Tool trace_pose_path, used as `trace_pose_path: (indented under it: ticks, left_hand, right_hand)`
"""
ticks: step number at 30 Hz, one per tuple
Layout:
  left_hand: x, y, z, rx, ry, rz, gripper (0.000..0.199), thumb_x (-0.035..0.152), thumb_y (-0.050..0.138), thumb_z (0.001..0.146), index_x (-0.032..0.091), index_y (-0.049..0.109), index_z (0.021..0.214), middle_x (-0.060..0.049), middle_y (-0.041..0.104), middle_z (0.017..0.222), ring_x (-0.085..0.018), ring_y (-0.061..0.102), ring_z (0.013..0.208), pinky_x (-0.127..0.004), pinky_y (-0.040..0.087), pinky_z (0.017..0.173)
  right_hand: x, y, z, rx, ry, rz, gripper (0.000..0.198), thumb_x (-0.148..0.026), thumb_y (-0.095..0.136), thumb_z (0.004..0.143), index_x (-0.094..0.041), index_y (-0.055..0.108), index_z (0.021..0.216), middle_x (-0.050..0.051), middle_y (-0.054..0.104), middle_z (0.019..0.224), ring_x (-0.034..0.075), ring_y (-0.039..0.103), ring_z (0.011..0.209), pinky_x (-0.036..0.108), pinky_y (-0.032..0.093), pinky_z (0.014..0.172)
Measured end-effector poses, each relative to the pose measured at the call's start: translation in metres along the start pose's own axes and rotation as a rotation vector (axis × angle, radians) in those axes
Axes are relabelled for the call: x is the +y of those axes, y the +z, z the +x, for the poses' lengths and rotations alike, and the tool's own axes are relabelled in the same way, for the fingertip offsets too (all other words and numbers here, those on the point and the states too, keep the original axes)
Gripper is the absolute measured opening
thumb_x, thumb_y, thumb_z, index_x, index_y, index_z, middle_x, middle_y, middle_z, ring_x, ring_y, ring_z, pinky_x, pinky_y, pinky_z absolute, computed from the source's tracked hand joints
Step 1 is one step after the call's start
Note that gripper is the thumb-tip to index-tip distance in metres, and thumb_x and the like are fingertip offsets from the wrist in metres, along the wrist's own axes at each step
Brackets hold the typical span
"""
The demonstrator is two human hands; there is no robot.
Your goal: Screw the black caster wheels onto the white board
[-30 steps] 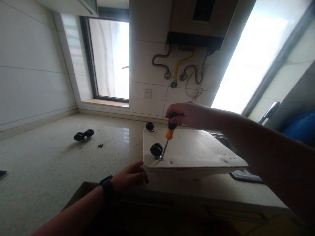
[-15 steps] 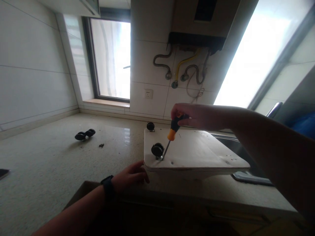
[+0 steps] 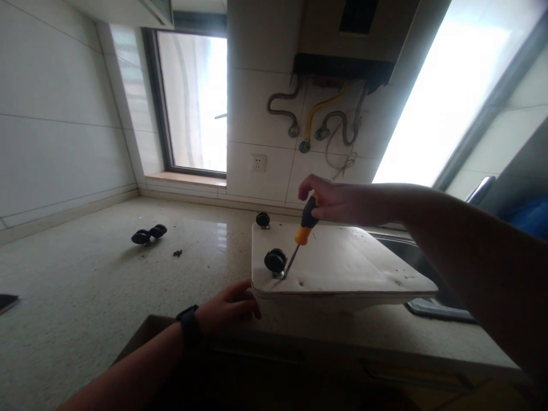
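Observation:
My right hand (image 3: 322, 194) is closed around the upper handle of a black and orange screwdriver (image 3: 303, 228). The screwdriver leans, its tip down at the metal plate of a black caster wheel (image 3: 275, 261) on a white board (image 3: 338, 257). A second caster (image 3: 262, 220) stands at the board's far left corner. Against the near left corner rests my left hand (image 3: 229, 308), its thumb and fingers apart. The board is the top face of a white piece lying on the counter; what the piece is, I cannot tell.
Two loose casters (image 3: 149, 234) and a few small screws (image 3: 177, 253) lie on the speckled counter (image 3: 107, 274) to the left. A sink (image 3: 440, 311) is partly behind the board at right. Hoses (image 3: 314, 111) hang from the wall unit at the back.
The fingers of my right hand have shifted on the handle, with the index finger lifting off it. The screwdriver tip stays at the caster plate. My left hand keeps its place.

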State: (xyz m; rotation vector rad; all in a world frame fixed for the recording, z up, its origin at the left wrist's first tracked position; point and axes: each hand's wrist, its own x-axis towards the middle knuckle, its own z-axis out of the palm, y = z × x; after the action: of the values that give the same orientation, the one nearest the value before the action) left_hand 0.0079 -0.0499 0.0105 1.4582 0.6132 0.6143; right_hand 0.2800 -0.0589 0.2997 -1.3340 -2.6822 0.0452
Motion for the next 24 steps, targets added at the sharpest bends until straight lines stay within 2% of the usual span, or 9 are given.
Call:
trace_pose_path:
  ticks: [2, 5, 7, 10, 12, 15, 18, 21, 24]
  left_hand:
    - [0.001, 0.000, -0.001, 0.003, -0.009, -0.001, 0.056, 0.041, 0.070, 0.092, 0.021, 0.053, 0.142, -0.007, 0.075, 0.099, -0.021, 0.067, 0.088, -0.035, 0.049, 0.080]
    - [0.000, -0.001, 0.001, -0.015, 0.002, 0.004, 0.052, 0.041, 0.069, 0.092, 0.021, 0.056, 0.138, -0.007, 0.075, 0.098, -0.020, 0.067, 0.086, -0.034, 0.050, 0.079]
    - [-0.001, -0.002, 0.002, -0.016, 0.008, 0.010, 0.052, 0.041, 0.069, 0.092, 0.021, 0.056, 0.139, -0.007, 0.075, 0.098, -0.019, 0.067, 0.085, -0.034, 0.050, 0.079]
    - [-0.002, -0.002, 0.003, 0.001, 0.001, 0.028, 0.053, 0.041, 0.069, 0.092, 0.021, 0.056, 0.138, -0.007, 0.075, 0.098, -0.019, 0.066, 0.084, -0.033, 0.050, 0.078]
    - [-0.002, -0.002, 0.003, -0.002, -0.004, 0.033, 0.053, 0.042, 0.069, 0.092, 0.021, 0.056, 0.138, -0.007, 0.075, 0.099, -0.019, 0.066, 0.084, -0.033, 0.049, 0.077]
    - [-0.002, -0.002, 0.003, -0.013, 0.010, 0.019, 0.054, 0.042, 0.069, 0.092, 0.020, 0.055, 0.139, -0.007, 0.075, 0.097, -0.019, 0.066, 0.083, -0.032, 0.049, 0.076]
    - [-0.004, -0.003, 0.003, -0.012, 0.025, 0.015, 0.052, 0.042, 0.069, 0.092, 0.020, 0.056, 0.138, -0.007, 0.075, 0.097, -0.019, 0.066, 0.083, -0.033, 0.049, 0.078]
    - [-0.005, -0.004, 0.003, -0.012, 0.021, 0.016, 0.051, 0.041, 0.069, 0.093, 0.020, 0.056, 0.138, -0.007, 0.075, 0.098, -0.018, 0.066, 0.083, -0.033, 0.049, 0.077]
    - [-0.004, -0.003, 0.003, -0.012, 0.013, 0.013, 0.052, 0.041, 0.069, 0.093, 0.020, 0.056, 0.138, -0.007, 0.075, 0.098, -0.019, 0.066, 0.084, -0.033, 0.049, 0.077]
  right_hand:
    - [0.000, -0.003, 0.001, -0.009, -0.041, -0.018, 0.022, -0.031, 0.055, 0.089, -0.023, 0.058, 0.110, 0.007, 0.068, 0.101, 0.022, 0.060, 0.083, 0.034, 0.042, 0.073]
    - [-0.003, 0.000, 0.007, 0.066, -0.080, -0.131, 0.018, -0.038, 0.057, 0.093, -0.022, 0.064, 0.098, 0.006, 0.069, 0.094, 0.022, 0.061, 0.084, 0.034, 0.041, 0.075]
    - [-0.004, 0.007, 0.011, 0.109, -0.029, -0.232, 0.030, -0.048, 0.050, 0.097, -0.022, 0.063, 0.092, 0.006, 0.068, 0.084, 0.021, 0.060, 0.075, 0.034, 0.038, 0.069]
    - [-0.007, 0.013, 0.011, 0.154, 0.135, -0.406, 0.047, -0.061, 0.036, 0.100, -0.022, 0.059, 0.085, 0.006, 0.062, 0.071, 0.021, 0.055, 0.064, 0.035, 0.033, 0.062]
    - [-0.009, 0.011, 0.007, 0.116, 0.150, -0.374, 0.043, -0.060, 0.037, 0.098, -0.022, 0.057, 0.091, 0.007, 0.065, 0.079, 0.023, 0.057, 0.069, 0.035, 0.035, 0.063]
    - [-0.009, 0.002, 0.000, -0.003, 0.037, -0.122, 0.026, -0.039, 0.052, 0.091, -0.022, 0.053, 0.111, 0.009, 0.067, 0.105, 0.023, 0.060, 0.084, 0.034, 0.040, 0.070]
    - [-0.007, -0.005, -0.002, -0.050, -0.024, -0.029, 0.029, -0.027, 0.056, 0.085, -0.022, 0.054, 0.114, 0.008, 0.068, 0.106, 0.021, 0.059, 0.084, 0.033, 0.041, 0.072]
    - [-0.005, -0.005, 0.004, -0.002, -0.056, -0.088, 0.022, -0.035, 0.059, 0.089, -0.023, 0.063, 0.106, 0.005, 0.068, 0.095, 0.020, 0.059, 0.081, 0.032, 0.039, 0.071]
    - [-0.003, 0.003, 0.011, 0.075, -0.042, -0.183, 0.031, -0.051, 0.056, 0.092, -0.022, 0.065, 0.096, 0.005, 0.067, 0.083, 0.020, 0.058, 0.073, 0.033, 0.037, 0.067]
